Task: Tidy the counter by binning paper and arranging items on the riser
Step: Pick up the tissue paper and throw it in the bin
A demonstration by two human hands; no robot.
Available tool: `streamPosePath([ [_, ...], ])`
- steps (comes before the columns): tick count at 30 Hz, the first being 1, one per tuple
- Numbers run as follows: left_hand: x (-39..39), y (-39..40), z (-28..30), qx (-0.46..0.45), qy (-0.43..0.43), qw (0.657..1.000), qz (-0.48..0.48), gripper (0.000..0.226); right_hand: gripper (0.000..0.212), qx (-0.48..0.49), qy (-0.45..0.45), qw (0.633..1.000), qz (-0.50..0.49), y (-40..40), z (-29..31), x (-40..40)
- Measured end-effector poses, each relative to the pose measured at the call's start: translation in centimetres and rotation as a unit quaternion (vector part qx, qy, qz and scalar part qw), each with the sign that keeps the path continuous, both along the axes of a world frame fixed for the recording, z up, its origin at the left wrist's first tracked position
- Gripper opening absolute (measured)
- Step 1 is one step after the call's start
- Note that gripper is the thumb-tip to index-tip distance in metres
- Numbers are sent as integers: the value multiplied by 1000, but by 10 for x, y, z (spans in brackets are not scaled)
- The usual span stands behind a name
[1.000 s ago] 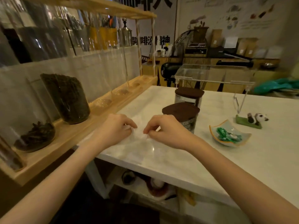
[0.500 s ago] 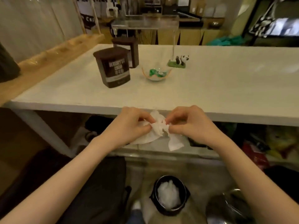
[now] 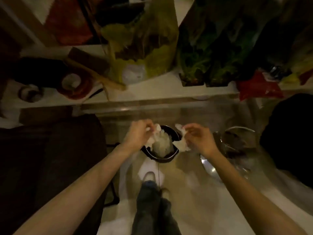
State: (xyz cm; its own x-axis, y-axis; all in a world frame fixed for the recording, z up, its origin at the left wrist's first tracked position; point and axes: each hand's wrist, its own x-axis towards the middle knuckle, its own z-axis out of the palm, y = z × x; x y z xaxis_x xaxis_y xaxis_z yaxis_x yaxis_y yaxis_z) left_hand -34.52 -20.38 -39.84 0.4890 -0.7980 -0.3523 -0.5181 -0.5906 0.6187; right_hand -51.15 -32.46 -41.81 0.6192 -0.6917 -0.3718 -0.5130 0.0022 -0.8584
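I look straight down at a small black bin [image 3: 171, 158] on the floor, with crumpled white paper inside it. My left hand [image 3: 138, 134] is over the bin's left rim and pinches a piece of white paper [image 3: 156, 131]. My right hand [image 3: 198, 138] hovers just right of the bin and holds another white paper piece [image 3: 181, 143] that hangs near the rim. The two hands are apart, with the bin's opening between them. The counter top and the riser are out of view.
A low white shelf [image 3: 152, 94] under the counter holds a yellow-green bag [image 3: 142, 48], green packets [image 3: 211, 53], a red bag [image 3: 259, 87] and a red-rimmed bowl [image 3: 74, 85]. A metal bowl [image 3: 233, 146] sits on the floor right of the bin. My legs and shoe [image 3: 149, 178] stand below it.
The view dropped from the counter to the floor. My hands carried the paper down from the counter edge to the bin and moved apart, each now with a piece.
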Motion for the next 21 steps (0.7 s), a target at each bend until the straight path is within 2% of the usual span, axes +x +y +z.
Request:
streamPosePath([
  [4,-6,-5,-100,38,26,999,27,18,17,24,72,996,-36,0,-104,-4],
  [9,-12,-7,-219,78,62,995,21,31,16,65,109,990,-65,5,-223,9],
  [12,-12,-14,-284,95,72,993,1,39,21,83,145,985,-37,9,-286,22],
  [16,-13,-28,-349,122,83,989,-8,40,28,78,179,981,-13,10,-351,34],
  [21,-11,-38,-397,160,122,980,-3,42,22,104,217,970,27,6,-399,45],
])
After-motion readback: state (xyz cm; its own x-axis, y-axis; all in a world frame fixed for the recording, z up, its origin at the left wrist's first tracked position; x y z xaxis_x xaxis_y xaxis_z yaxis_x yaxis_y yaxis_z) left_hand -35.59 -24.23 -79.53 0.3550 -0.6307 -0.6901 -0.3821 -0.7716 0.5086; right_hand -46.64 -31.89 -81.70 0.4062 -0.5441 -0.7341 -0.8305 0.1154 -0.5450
